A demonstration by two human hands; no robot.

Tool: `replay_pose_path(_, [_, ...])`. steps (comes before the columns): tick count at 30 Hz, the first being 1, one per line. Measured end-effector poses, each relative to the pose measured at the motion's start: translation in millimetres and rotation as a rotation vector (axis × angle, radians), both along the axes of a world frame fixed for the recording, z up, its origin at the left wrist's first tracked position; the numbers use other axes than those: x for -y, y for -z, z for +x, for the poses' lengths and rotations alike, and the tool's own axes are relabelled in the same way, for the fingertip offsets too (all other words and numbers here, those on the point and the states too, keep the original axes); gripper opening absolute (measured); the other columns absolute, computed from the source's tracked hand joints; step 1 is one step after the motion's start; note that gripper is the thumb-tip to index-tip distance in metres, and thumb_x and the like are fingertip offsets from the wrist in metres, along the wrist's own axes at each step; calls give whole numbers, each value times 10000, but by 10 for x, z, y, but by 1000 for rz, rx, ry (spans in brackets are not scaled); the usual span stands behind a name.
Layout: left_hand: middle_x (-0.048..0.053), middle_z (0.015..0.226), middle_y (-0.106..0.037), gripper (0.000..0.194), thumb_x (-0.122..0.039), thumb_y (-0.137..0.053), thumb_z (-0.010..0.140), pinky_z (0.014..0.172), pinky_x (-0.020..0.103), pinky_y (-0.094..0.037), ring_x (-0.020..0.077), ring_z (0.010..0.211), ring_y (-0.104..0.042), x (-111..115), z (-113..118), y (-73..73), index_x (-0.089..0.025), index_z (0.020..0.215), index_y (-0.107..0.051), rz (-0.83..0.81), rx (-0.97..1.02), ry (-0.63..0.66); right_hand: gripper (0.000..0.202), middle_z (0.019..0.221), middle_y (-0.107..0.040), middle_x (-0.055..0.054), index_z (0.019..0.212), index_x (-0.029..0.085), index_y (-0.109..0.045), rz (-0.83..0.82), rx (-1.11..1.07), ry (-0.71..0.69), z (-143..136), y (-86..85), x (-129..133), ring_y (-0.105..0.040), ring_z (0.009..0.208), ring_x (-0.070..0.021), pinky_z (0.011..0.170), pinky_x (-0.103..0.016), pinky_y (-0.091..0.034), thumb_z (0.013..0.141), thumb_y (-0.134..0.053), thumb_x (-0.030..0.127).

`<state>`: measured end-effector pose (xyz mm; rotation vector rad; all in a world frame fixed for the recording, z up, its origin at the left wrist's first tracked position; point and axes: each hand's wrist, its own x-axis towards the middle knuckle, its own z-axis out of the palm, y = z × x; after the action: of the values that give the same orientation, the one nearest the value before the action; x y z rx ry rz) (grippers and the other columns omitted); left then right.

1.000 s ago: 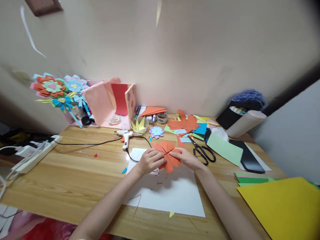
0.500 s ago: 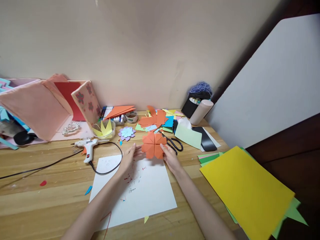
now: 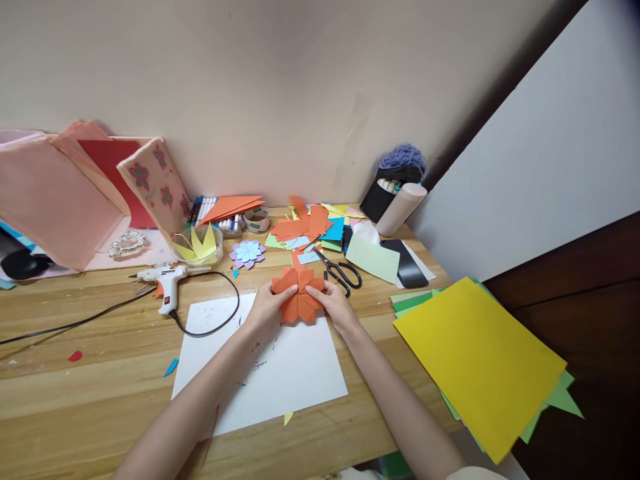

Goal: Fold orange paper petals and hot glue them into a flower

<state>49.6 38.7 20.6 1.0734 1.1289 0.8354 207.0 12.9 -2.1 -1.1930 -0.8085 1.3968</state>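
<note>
Between my two hands is an orange paper flower (image 3: 299,308), held above the far edge of a white sheet of paper (image 3: 295,380). My left hand (image 3: 270,305) grips its left side, thumb on top of the petals. On the opposite side my right hand (image 3: 336,304) pinches it the same way, and both thumbs point at the flower's centre. Fingers underneath are partly hidden by the paper. Black-handled scissors (image 3: 345,273) lie just beyond my right hand. A smaller purple and light blue paper flower (image 3: 248,254) rests past my left hand.
A white glue gun (image 3: 170,287) with a black cord lies at left. Orange and coloured paper scraps (image 3: 305,225) pile up at the back. At right are a yellow paper stack (image 3: 480,360), a black phone (image 3: 410,265) and a pale pink bottle (image 3: 401,209). A pink folder (image 3: 75,200) stands far left.
My left hand has closed on the flower's left side, and both thumbs now lie over its petals. More layered petals show on it. The view has shifted slightly.
</note>
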Motion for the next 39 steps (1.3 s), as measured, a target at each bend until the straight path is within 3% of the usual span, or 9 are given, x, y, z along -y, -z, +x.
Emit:
replay_pose_path(6, [108, 778, -689, 399, -407, -741, 573, 561, 252, -448, 185, 663, -609, 6, 77, 83, -84, 797, -672, 28, 0, -60, 375, 844, -711, -71, 817, 135, -687, -42, 21, 56, 16, 87, -14, -660, 784, -221, 750, -340, -506, 543, -769, 377])
replay_pose_path(10, [108, 795, -691, 411, -410, -755, 547, 570, 256, -453, 186, 672, -611, 16, 111, 58, -90, 794, -681, 12, -1, -82, 371, 854, -712, -77, 819, 129, -688, -48, 25, 82, 32, 92, -18, -660, 793, -227, 763, -351, -506, 550, -766, 373])
replay_pose_path(17, [108, 754, -673, 415, -421, -750, 543, 545, 254, -432, 180, 648, -587, 9, 79, 15, -78, 759, -667, 7, -24, -56, 402, 922, -703, -83, 893, 142, -680, -43, 22, -92, 129, 6, -7, -651, 851, -222, 777, -326, -498, 589, -743, 398])
replay_pose_path(29, [96, 722, -676, 388, -396, -773, 504, 510, 247, -424, 176, 604, -588, 36, 127, 51, -94, 724, -668, 6, -22, -63, 357, 704, -694, -57, 724, 135, -675, -25, 151, 107, 46, 36, -6, -639, 669, -198, 609, -289, -490, 545, -747, 436])
replay_pose_path(32, [86, 693, -671, 372, -389, -779, 496, 495, 243, -416, 167, 583, -579, 25, 114, 6, -100, 698, -658, -18, -28, -88, 347, 788, -705, -66, 787, 145, -681, -6, 107, 63, 54, -7, 5, -650, 740, -210, 665, -303, -503, 576, -739, 415])
replay_pose_path(36, [110, 769, -684, 393, -399, -770, 520, 518, 250, -439, 178, 621, -598, 11, 78, -62, -95, 744, -662, -63, 35, -141, 422, 925, -700, -72, 928, 156, -667, -34, 17, -150, 82, -76, 33, -652, 810, -207, 740, -319, -502, 562, -766, 340])
replay_pose_path(39, [123, 816, -685, 412, -407, -761, 540, 528, 249, -448, 176, 636, -603, 20, 78, -61, -88, 783, -662, -93, 85, -145, 364, 824, -707, -71, 819, 125, -678, -79, 72, -156, 66, -80, 48, -651, 712, -188, 687, -306, -498, 543, -771, 343])
